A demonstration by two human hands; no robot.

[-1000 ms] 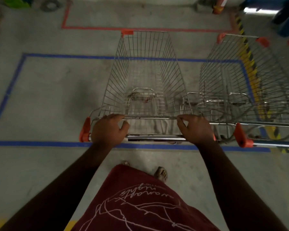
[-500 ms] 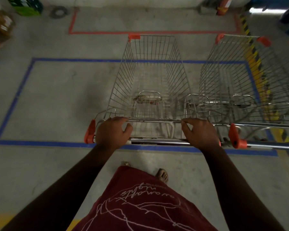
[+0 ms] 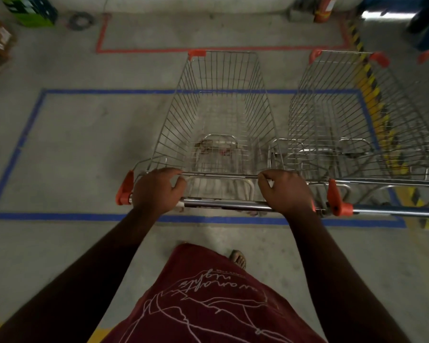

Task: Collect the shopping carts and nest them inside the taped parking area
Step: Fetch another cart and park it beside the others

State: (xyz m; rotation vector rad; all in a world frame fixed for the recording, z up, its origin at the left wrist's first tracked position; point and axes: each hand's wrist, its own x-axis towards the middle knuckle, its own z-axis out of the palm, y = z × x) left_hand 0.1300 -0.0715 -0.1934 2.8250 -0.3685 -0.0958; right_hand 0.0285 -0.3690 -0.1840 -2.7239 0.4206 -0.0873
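- Grey concrete floor point(image 3: 67, 149) fills the view, and the blue tape rectangle point(image 3: 15, 154) marks the parking area, running from 9 o'clock across to about 3 o'clock.
- Red tape outline point(image 3: 208, 48) lies beyond it at 12 o'clock, and yellow-black hazard striping point(image 3: 372, 95) runs along the blue rectangle's 3 o'clock edge.
- Centre cart point(image 3: 221, 115), a wire basket with orange corner caps, stands mostly inside the blue rectangle; its front rim reaches past the far tape line toward the red outline, and its handle bar point(image 3: 223, 204) sits just inside the near line.
- Second cart point(image 3: 357, 120) stands at 2 o'clock, just beside the first and parallel to it, not nested; its right side overlaps the hazard striping.
- Person's maroon shirt point(image 3: 208, 305) and one sandalled foot point(image 3: 238, 258) show at 6 o'clock, outside the tape.
- Left hand point(image 3: 156, 191) is curled round the centre cart's handle bar at its 9 o'clock end, fingers hooked over the basket's rear rim.
- Right hand point(image 3: 286, 193) grips the same bar at the 3 o'clock end, fingers likewise over the rim.
- Likely risk: the two carts sit side by side, so leaving them like this fails the nesting; swinging the centre cart behind the other in this tight gap could clash baskets, catch the right knuckles against the neighbour's orange handle end point(image 3: 338, 206), or leave wheels over the tape.
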